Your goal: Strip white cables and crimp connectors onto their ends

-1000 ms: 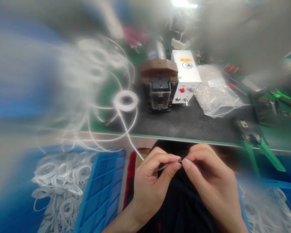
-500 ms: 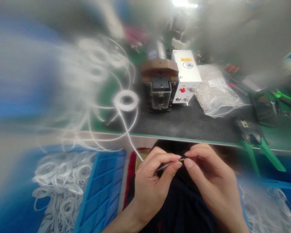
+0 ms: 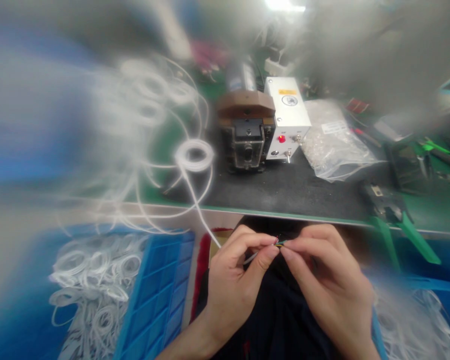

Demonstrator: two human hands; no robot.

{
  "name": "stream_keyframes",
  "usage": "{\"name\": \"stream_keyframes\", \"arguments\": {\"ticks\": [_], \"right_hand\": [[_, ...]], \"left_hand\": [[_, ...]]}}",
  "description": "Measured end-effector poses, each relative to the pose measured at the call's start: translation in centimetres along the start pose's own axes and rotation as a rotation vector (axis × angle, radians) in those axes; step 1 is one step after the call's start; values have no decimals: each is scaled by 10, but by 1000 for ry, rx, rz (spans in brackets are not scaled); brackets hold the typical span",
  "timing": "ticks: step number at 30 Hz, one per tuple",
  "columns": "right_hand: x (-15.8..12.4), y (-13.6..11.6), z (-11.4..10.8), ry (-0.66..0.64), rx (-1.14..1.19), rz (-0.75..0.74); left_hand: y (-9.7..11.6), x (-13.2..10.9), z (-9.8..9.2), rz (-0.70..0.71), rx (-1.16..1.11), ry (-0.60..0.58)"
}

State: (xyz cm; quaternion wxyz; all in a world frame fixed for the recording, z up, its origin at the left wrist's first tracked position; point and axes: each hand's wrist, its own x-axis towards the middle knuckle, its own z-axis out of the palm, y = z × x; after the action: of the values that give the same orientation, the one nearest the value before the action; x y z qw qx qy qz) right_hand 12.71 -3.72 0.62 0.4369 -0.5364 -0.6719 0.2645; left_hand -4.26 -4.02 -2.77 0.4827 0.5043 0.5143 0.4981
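My left hand [image 3: 240, 272] pinches the end of a white cable [image 3: 210, 233] between thumb and index finger. From there the cable runs up to its coil [image 3: 195, 154] on the bench. Thin coloured wires [image 3: 280, 244], among them yellow, green and red, stick out of the cable end. My right hand [image 3: 324, 280] is closed too, thumb and fingertips pinching some of these wires. The two hands almost meet above my dark-clothed lap, just in front of the bench edge. Fingertips hide part of the wires.
A brown and black machine [image 3: 247, 125] with a white control box [image 3: 288, 117] stands on a black mat [image 3: 303, 187]. Right of it lie a clear plastic bag [image 3: 335, 142] and green-handled pliers [image 3: 390, 205]. Blue crates [image 3: 155, 285] flank my lap, holding coiled white cables [image 3: 105, 285].
My right hand's fingertips have shifted their pinch on the wires and the hand has turned slightly. More coloured wire shows between the hands. My left hand has stayed nearly still.
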Motion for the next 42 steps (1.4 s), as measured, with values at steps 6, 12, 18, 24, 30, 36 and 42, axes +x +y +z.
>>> {"name": "stream_keyframes", "arguments": {"ticks": [6, 12, 18, 24, 30, 36, 42], "right_hand": [[7, -3, -1, -62, 137, 191], [11, -5, -2, -87, 185, 241], [11, -4, -2, -115, 173, 283], [11, 1, -1, -123, 142, 192], [15, 5, 1, -177, 204, 178], [17, 8, 2, -184, 306, 234], [15, 2, 3, -140, 208, 232]], "left_hand": [[-1, 0, -1, 1, -18, -17], [1, 2, -2, 20, 5, -17], [3, 2, -1, 36, 27, -7], [0, 2, -2, -93, -138, -87], [-3, 7, -4, -271, -408, -200], [-7, 6, -5, -281, -453, -175], [-9, 5, 0, -238, -453, -77]]}}
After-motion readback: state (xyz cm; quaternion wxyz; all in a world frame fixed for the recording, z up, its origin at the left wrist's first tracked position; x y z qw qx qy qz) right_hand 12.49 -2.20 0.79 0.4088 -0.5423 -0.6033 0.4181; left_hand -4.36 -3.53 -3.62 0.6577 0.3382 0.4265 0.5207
